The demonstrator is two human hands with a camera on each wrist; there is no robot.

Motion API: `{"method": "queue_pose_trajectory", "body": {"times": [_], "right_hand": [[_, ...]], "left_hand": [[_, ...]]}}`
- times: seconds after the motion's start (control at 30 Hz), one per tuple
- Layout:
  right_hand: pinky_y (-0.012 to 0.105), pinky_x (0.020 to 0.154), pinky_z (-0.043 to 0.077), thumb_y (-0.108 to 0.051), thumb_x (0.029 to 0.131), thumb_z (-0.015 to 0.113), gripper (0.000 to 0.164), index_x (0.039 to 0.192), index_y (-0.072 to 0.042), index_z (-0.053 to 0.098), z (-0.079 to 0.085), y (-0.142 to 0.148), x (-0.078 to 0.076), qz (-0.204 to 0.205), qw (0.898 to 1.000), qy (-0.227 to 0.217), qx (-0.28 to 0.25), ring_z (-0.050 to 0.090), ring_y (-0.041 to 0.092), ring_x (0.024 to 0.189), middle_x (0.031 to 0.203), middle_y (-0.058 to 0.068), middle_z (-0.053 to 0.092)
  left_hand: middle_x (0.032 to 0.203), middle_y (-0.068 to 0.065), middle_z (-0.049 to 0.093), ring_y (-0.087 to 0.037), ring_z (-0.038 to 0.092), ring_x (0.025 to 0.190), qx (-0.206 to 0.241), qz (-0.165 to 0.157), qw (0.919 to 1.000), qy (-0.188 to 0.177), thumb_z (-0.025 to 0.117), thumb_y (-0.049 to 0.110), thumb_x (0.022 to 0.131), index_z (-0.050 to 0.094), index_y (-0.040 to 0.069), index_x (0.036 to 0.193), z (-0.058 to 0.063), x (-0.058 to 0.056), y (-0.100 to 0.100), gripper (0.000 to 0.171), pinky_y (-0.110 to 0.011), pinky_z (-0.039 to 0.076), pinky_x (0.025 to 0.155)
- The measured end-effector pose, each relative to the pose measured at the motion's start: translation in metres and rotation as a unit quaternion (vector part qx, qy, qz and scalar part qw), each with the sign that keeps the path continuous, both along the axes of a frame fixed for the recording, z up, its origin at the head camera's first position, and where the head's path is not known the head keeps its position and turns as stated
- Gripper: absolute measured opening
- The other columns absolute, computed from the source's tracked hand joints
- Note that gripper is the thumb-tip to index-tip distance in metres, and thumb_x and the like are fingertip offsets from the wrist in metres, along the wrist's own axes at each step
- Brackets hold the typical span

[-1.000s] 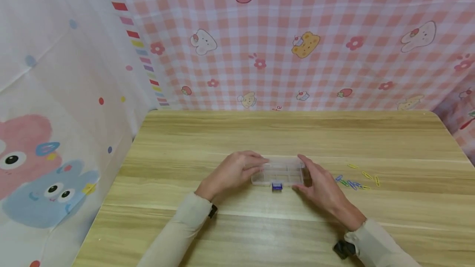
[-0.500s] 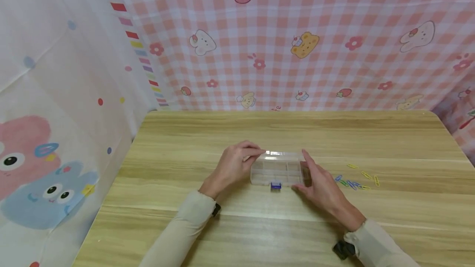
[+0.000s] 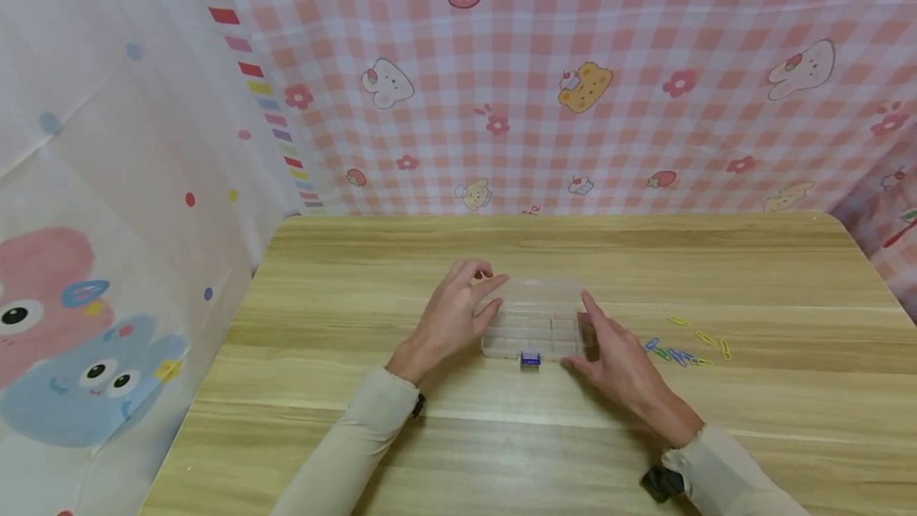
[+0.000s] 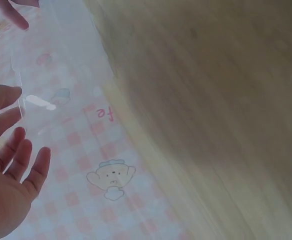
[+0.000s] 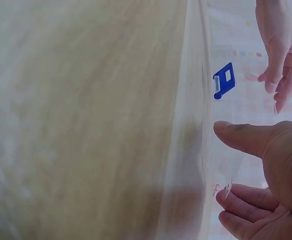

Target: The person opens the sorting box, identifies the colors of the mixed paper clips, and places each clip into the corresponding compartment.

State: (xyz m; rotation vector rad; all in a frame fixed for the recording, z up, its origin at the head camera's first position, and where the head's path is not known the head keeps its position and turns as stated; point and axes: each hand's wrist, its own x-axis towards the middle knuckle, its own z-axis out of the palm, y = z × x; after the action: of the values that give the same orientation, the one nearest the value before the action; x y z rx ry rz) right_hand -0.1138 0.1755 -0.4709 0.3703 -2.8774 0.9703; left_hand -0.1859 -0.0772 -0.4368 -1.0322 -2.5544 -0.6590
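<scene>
A clear plastic compartment box with a blue latch on its front sits on the table, its see-through lid raised at the back. My right hand grips the box's right end, thumb at the front and fingers toward the back. At the left, my left hand has its index fingertip at the lid's upper left corner, the thumb apart below it. In the left wrist view, the other fingers of this hand are spread beside the lid. The blue latch hangs out in the right wrist view.
To the right of the box, several yellow, blue and green paper clips lie scattered on the wooden table. A pink checked cloth hangs behind the table's back edge, and a white printed cloth hangs at the left.
The lid has swung up and back with my left hand, which has moved up and away and parted its thumb from the index finger. My right hand stays on the box's right end.
</scene>
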Motion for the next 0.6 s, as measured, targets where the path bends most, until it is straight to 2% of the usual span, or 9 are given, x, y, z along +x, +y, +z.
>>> {"method": "queue_pose_trajectory", "body": {"times": [0.2, 0.27, 0.33, 0.4, 0.5, 0.6], "right_hand": [[0.057, 0.097, 0.048, -0.011, 0.076, 0.087, 0.101, 0.153, 0.005, 0.023, 0.001, 0.0, 0.0, -0.002, 1.0, -0.004, 0.002, 0.057, 0.046, 0.119, 0.129, 0.026, 0.062], [0.057, 0.097, 0.048, -0.01, 0.076, 0.087, 0.101, 0.153, 0.005, 0.023, 0.001, 0.0, 0.0, -0.003, 1.0, -0.004, 0.002, 0.057, 0.046, 0.12, 0.129, 0.026, 0.062], [0.057, 0.097, 0.048, -0.01, 0.076, 0.087, 0.101, 0.153, 0.006, 0.024, 0.001, 0.0, 0.0, -0.003, 1.0, -0.004, 0.003, 0.057, 0.046, 0.12, 0.129, 0.026, 0.062], [0.057, 0.097, 0.048, -0.009, 0.076, 0.087, 0.101, 0.153, 0.005, 0.024, 0.001, -0.001, 0.0, -0.003, 1.0, -0.005, 0.003, 0.057, 0.045, 0.12, 0.128, 0.025, 0.062], [0.056, 0.096, 0.049, -0.008, 0.075, 0.087, 0.101, 0.153, 0.006, 0.024, 0.001, -0.001, 0.0, -0.002, 1.0, -0.004, 0.004, 0.059, 0.044, 0.118, 0.128, 0.025, 0.063], [0.056, 0.095, 0.049, -0.008, 0.075, 0.087, 0.1, 0.153, 0.006, 0.025, 0.001, -0.002, 0.0, 0.0, 1.0, -0.002, 0.004, 0.06, 0.044, 0.117, 0.127, 0.025, 0.063]], "left_hand": [[0.126, -0.014, 0.063, -0.026, 0.057, 0.116, -0.026, -0.009, 0.9996, 0.013, 0.073, 0.016, 0.09, 0.064, 0.0, 0.128, -0.002, -0.003, -0.003, 0.042, -0.036, 0.049, 0.1], [0.131, -0.017, 0.061, -0.028, 0.056, 0.123, -0.029, -0.015, 0.9995, 0.003, 0.074, 0.017, 0.09, 0.062, -0.001, 0.131, -0.003, -0.003, -0.005, 0.046, -0.038, 0.046, 0.105], [0.139, -0.019, 0.056, -0.03, 0.052, 0.13, -0.034, -0.022, 0.9989, -0.023, 0.074, 0.02, 0.091, 0.058, 0.0, 0.136, -0.005, -0.002, -0.007, 0.052, -0.04, 0.042, 0.11], [0.147, -0.02, 0.048, -0.033, 0.044, 0.138, -0.049, -0.027, 0.9964, -0.064, 0.072, 0.026, 0.092, 0.051, 0.002, 0.142, -0.006, -0.001, -0.009, 0.059, -0.043, 0.037, 0.114], [0.157, -0.019, 0.035, -0.033, 0.03, 0.147, -0.079, -0.03, 0.988, -0.129, 0.067, 0.037, 0.095, 0.04, 0.005, 0.151, -0.006, 0.002, -0.011, 0.07, -0.045, 0.028, 0.119], [0.161, -0.016, 0.027, -0.03, 0.021, 0.151, -0.102, -0.029, 0.9792, -0.173, 0.063, 0.046, 0.095, 0.032, 0.008, 0.155, -0.006, 0.004, -0.012, 0.077, -0.046, 0.022, 0.121]]}}
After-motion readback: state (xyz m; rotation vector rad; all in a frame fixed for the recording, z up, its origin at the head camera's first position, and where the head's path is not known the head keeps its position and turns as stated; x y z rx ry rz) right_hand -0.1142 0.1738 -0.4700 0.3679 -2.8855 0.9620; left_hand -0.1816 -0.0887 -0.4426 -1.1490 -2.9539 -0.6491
